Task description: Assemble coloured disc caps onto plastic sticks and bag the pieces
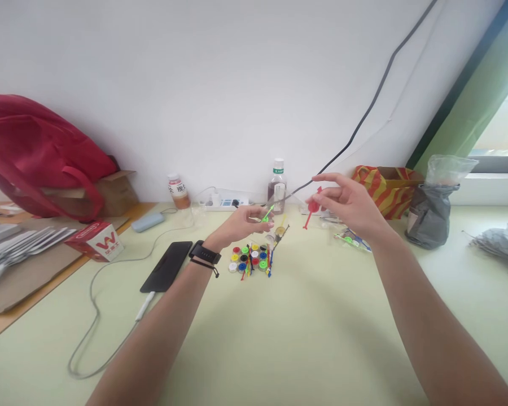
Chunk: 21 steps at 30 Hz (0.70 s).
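Note:
My left hand (249, 221), with a black watch on its wrist, pinches a small green plastic arrow (268, 213). Held in the fingertips of my right hand (342, 202) is a red plastic arrow (307, 220) with a round red part at its middle; its lower end points down to the left. Below my left hand, rows of small round pieces (245, 258) in several colours lie close together on the table. Thin coloured sticks (270, 264) lie among and beside them.
Behind my hands stand a dark drink bottle (278, 189) and a white power strip (226, 204). A black phone (167, 266) on a cable, a red and white box (96, 241) and another bottle (178, 192) are to the left. A grey bag (429, 217) and clear packets (350, 239) lie right.

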Motion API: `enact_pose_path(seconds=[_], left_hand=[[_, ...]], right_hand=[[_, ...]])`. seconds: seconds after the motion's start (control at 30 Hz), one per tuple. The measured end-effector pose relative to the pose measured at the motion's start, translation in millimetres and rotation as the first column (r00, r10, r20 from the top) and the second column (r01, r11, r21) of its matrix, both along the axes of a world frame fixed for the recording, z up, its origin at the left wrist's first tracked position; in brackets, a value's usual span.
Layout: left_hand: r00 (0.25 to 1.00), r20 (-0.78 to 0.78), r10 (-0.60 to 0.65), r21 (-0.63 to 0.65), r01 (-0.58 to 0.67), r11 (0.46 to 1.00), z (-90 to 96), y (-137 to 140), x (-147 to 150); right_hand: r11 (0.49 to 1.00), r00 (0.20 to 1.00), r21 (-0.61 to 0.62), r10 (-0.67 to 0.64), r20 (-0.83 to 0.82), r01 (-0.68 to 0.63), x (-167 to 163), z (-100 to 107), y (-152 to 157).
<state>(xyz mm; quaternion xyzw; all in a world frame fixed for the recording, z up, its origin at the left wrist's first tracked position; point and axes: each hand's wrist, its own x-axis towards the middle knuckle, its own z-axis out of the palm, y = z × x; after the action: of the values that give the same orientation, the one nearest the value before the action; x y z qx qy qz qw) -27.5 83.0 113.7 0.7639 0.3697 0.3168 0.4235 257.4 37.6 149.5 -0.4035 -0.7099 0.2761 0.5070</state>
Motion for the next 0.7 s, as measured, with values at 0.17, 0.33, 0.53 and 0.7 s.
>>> enact_pose_path(seconds=[0.17,0.33,0.53,0.7], left_hand=[[0.996,0.033,-0.083,-0.065,0.085,0.994,-4.9,0,6],[0.988,0.067,-0.136,-0.064,0.14,0.988,-7.2,0,9],[0.988,0.067,-0.142,-0.057,0.146,0.988,-4.9,-4,11],[0.984,0.083,-0.16,-0.057,0.165,0.985,-2.7,-7,15]], right_hand=[[0.934,0.943,0.175,-0.282,-0.177,0.312,-13,1,-3],[0.951,0.961,0.148,-0.26,-0.089,0.271,-16,4,-7],[0.982,0.982,0.074,-0.178,0.064,0.173,-14,3,-7],[0.995,0.977,-0.067,-0.055,0.206,0.07,-18,3,-10]])
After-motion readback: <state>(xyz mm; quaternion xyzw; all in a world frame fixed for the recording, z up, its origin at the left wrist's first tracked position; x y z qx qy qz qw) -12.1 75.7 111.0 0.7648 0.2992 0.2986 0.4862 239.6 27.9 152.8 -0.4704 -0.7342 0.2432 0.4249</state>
